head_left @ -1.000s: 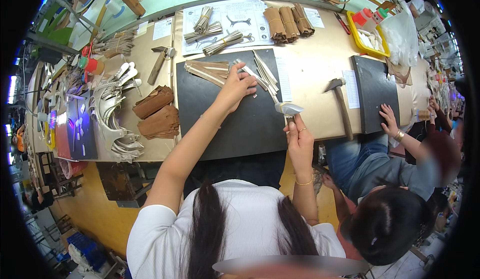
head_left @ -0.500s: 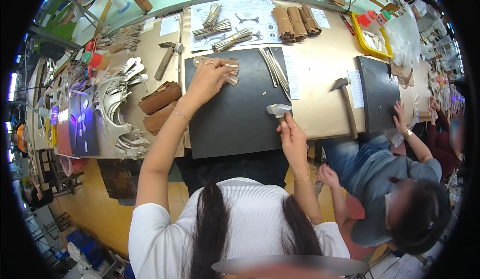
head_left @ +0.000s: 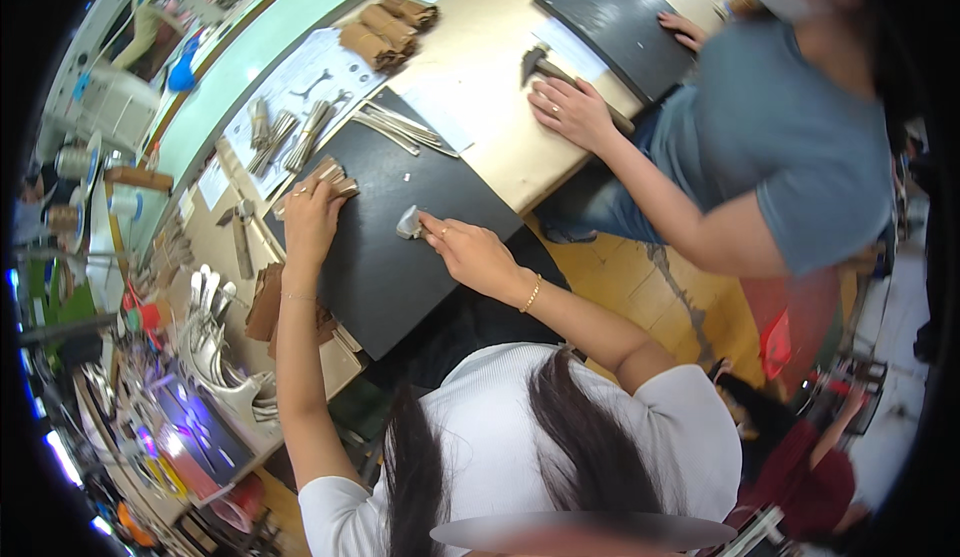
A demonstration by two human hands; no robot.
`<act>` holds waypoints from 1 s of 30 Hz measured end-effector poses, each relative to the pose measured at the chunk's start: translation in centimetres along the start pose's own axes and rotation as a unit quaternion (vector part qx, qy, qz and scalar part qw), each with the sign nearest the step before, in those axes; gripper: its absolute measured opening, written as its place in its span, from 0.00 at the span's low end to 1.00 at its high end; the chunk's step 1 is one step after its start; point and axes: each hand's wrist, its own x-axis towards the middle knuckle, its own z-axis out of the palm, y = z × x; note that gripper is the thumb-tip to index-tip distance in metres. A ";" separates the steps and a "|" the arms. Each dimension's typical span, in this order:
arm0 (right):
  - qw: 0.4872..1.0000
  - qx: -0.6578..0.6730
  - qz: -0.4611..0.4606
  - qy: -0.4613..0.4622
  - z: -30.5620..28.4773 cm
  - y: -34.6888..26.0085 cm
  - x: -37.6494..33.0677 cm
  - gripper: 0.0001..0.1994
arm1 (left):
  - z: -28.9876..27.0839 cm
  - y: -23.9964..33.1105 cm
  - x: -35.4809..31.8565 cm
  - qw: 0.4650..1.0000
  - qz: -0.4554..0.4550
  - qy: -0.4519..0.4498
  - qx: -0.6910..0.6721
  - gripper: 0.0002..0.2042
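Note:
My left hand is at the left edge of the black board, its fingers closed on a small stack of brown leather strips with pale bands. The fingers hide part of the stack. Over the middle of the board, my right hand grips a small tool with a pale, silvery head. Its handle is mostly covered by my fingers, and its exact kind is unclear. Thin pale strips lie across the board's far end. A tiny white scrap rests beyond the tool.
Bundles of pale strips lie on a printed sheet, with rolled brown leather bundles beyond. A hammer and brown leather pieces are left of the board. At right, a co-worker's hand rests by another hammer.
The whole view has turned, so the bench now slants and the co-worker looks nearer. The co-worker's hand has come to the hammer. Both my hands keep their holds.

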 end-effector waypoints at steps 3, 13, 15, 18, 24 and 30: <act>1.000 -0.023 0.012 -0.006 0.2 -0.2 0.0 0.21 | 0.4 0.0 0.2 1.000 -0.015 -0.012 -0.014 0.08; 1.000 -0.022 0.020 0.010 0.4 -0.3 -0.4 0.21 | -1.4 -0.9 1.2 0.978 -0.107 -0.131 -0.118 0.14; 0.999 -0.029 0.013 0.015 0.4 -0.3 -0.4 0.21 | -2.2 -0.9 1.2 0.955 -0.147 -0.182 -0.181 0.15; 0.999 -0.039 0.007 0.024 0.6 -0.2 -0.3 0.22 | -3.4 -0.9 1.1 0.898 -0.185 -0.254 -0.309 0.16; 0.999 -0.039 0.008 0.027 0.9 0.0 -0.2 0.21 | -5.9 -1.6 1.0 0.835 -0.176 -0.345 -0.390 0.14; 0.999 -0.037 0.012 0.026 0.9 -0.1 -0.1 0.21 | -6.3 -0.5 -1.2 0.828 -0.219 -0.221 -0.466 0.11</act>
